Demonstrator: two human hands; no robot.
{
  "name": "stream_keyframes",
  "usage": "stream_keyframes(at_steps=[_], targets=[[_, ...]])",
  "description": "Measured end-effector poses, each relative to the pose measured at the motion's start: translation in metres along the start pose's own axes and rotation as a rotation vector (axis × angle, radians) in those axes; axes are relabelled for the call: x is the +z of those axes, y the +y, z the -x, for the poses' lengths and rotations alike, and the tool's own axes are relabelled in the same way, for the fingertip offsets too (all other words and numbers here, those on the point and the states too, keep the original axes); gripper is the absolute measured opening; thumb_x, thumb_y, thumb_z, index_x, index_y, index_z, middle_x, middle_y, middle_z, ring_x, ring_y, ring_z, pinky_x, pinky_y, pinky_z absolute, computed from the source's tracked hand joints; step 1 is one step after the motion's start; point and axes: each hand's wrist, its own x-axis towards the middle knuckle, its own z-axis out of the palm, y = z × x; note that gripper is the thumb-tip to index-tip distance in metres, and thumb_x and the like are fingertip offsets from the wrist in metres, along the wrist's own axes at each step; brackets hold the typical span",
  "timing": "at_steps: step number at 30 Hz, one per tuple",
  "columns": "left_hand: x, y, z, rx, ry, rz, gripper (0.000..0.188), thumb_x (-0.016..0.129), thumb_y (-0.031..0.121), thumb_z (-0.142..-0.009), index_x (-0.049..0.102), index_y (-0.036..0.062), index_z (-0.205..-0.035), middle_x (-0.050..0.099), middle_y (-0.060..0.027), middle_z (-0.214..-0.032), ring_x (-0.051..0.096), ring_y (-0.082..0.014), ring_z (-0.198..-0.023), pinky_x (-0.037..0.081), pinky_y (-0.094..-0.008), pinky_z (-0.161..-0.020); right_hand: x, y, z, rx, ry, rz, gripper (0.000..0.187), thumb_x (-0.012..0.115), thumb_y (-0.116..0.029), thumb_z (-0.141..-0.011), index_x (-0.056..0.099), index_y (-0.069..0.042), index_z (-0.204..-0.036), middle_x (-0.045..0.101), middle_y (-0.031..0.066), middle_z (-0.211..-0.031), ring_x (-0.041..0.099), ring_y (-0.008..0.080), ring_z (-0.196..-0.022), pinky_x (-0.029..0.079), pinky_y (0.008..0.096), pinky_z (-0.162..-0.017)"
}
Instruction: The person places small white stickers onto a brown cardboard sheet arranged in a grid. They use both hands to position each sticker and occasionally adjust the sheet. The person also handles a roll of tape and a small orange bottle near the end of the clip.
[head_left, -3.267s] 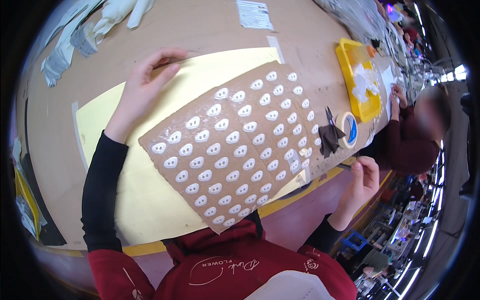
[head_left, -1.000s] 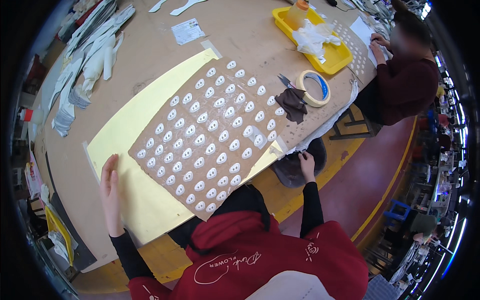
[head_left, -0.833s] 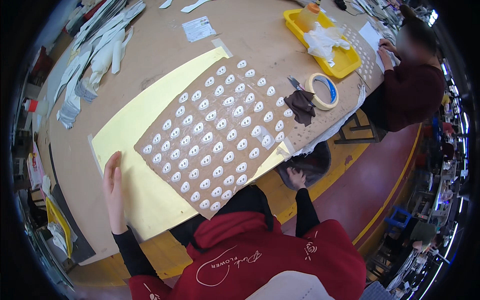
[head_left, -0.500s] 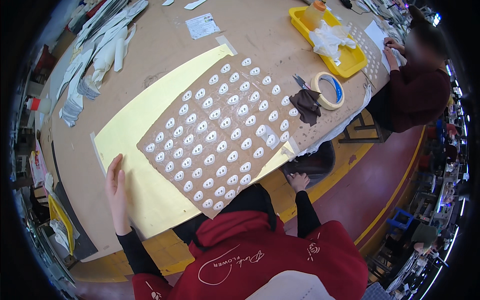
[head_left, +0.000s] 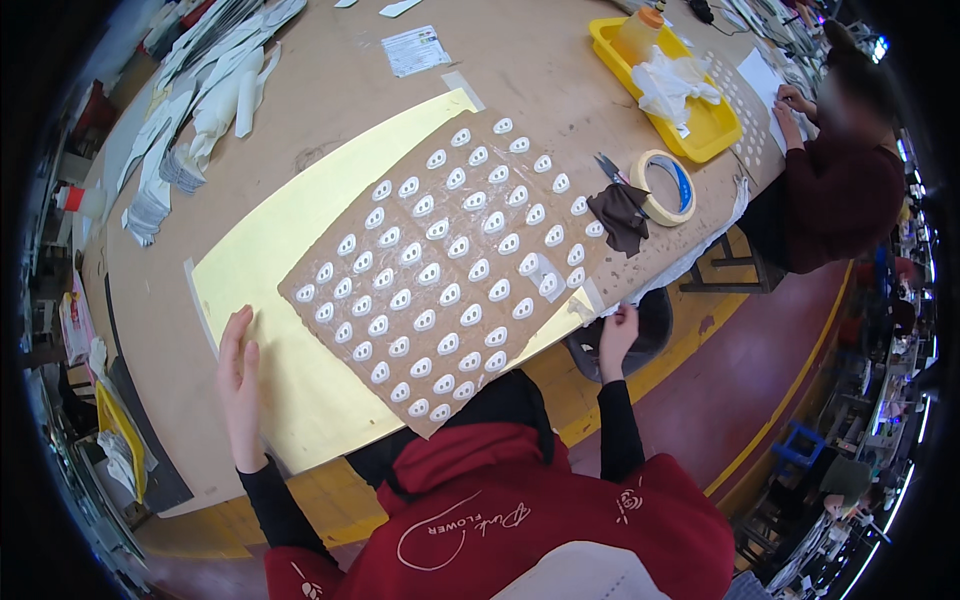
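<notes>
Far over at the left edge of the frame I see a stack of white and grey cut pieces spread along the workbench. Just right of that, in the lower left, my left hand lies flat with the fingers stretched out and together, palm down on the near left corner of the yellow sheet — it presses on the sheet and grips nothing. The yellow sheet runs diagonally from lower left toward the upper middle of the frame. On top of it, filling the centre, lies the brown board, its face covered in rows of small white oval pieces; its near corner hangs over the bench edge toward my chest. A small printed paper slip sits on the bench in the upper middle.

Moving right, my right hand is at the bench edge by the right corner of the board and sheet, fingers curled loosely — whether it pinches the corner or only touches it I cannot tell. Above it lie a dark scrap of fabric, scissors and a roll of tape, close together. Further up right stands a yellow tray with crumpled white material in it, and at the far right another person in a dark red top works at the same bench.
</notes>
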Motion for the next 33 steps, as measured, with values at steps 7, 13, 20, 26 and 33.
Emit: stream_keyframes(at_steps=[7, 13, 20, 26, 33], targets=[[0.034, 0.029, -0.004, 0.126, -0.087, -0.098, 0.053, 0.041, 0.015, -0.105, 0.031, 0.0049, -0.157, 0.04, -0.0115, -0.159, 0.029, -0.0257, -0.151, 0.019, -0.0397, -0.123, -0.066, -0.145, -0.003, -0.359, 0.318, -0.294, 0.023, 0.066, -0.012, -0.095, 0.056, -0.002, -0.113, 0.06, 0.0071, -0.112, 0.055, 0.0188, -0.102, 0.043, 0.032, -0.091], [0.048, 0.026, -0.007, 0.11, 0.035, 0.079, 0.056, 0.04, 0.022, -0.107, 0.025, 0.0059, -0.159, 0.037, -0.0119, -0.161, 0.026, -0.0267, -0.152, 0.016, -0.0409, -0.124, -0.08, -0.22, 0.0, -0.521, -0.307, -0.094, 0.051, 0.062, -0.013, -0.096, 0.046, 0.003, -0.142, 0.059, 0.0148, -0.138, 0.051, 0.0357, -0.129, 0.033, 0.0444, -0.114], [0.05, 0.028, -0.009, 0.142, -0.072, -0.084, 0.056, 0.037, 0.028, -0.108, 0.026, 0.0064, -0.158, 0.035, -0.0123, -0.161, 0.023, -0.0248, -0.153, 0.014, -0.0407, -0.125, -0.067, -0.253, 0.016, -0.407, -0.436, -0.116, 0.064, 0.059, -0.018, -0.099, 0.03, 0.003, -0.153, 0.048, 0.0232, -0.15, 0.036, 0.0377, -0.147, 0.012, 0.052, -0.123], [0.058, 0.029, -0.003, 0.055, 0.231, 0.519, 0.057, 0.036, 0.037, -0.109, 0.03, 0.0072, -0.157, 0.033, -0.0112, -0.161, 0.025, -0.0253, -0.151, 0.018, -0.0415, -0.124, -0.065, -0.26, 0.019, -0.201, -0.572, -0.503, 0.062, 0.058, -0.013, -0.099, 0.03, 0.002, -0.152, 0.055, 0.0236, -0.144, 0.041, 0.0308, -0.145, 0.025, 0.0441, -0.119], [0.006, 0.02, -0.002, -0.239, 0.345, 1.397, 0.062, 0.032, 0.05, -0.108, 0.032, 0.0093, -0.155, 0.036, -0.0129, -0.159, 0.037, -0.0281, -0.145, 0.034, -0.046, -0.118, -0.048, -0.289, 0.058, -0.33, -0.758, -0.601, 0.054, 0.061, -0.011, -0.097, 0.041, -0.001, -0.147, 0.069, 0.0135, -0.125, 0.053, 0.0284, -0.131, 0.035, 0.0401, -0.113]])
